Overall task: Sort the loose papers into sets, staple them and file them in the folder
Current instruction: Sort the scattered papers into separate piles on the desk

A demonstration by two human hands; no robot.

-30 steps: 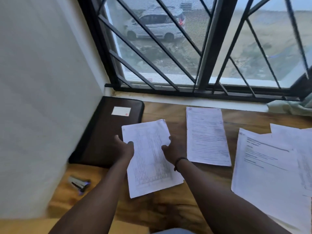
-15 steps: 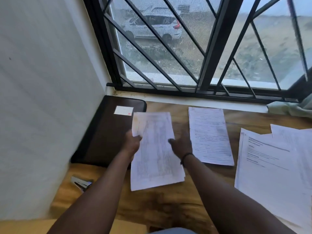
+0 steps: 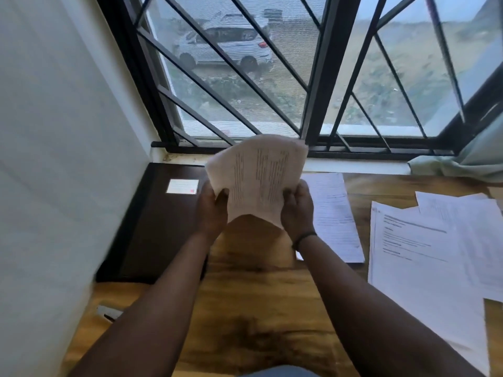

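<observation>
A set of printed papers [image 3: 257, 178] stands upright above the wooden table [image 3: 245, 308], bowed, with light showing through it. My left hand [image 3: 212, 208] grips its left edge and my right hand [image 3: 296, 210] grips its right edge. A dark brown folder [image 3: 160, 227] with a white label lies flat at the left, against the wall. The stapler [image 3: 109, 312] peeks out at the table's left edge, partly hidden by my left arm. Another paper set [image 3: 334, 216] lies just right of my right hand.
Several loose sheets [image 3: 435, 254] overlap on the right side of the table. A white wall runs along the left. A barred window [image 3: 313, 77] stands right behind the table, with a pale green curtain [image 3: 462, 159] bunched on the sill at the right.
Both hands have lifted the paper set off the table and turned it upright toward the window. The folder, stapler and other papers lie as before.
</observation>
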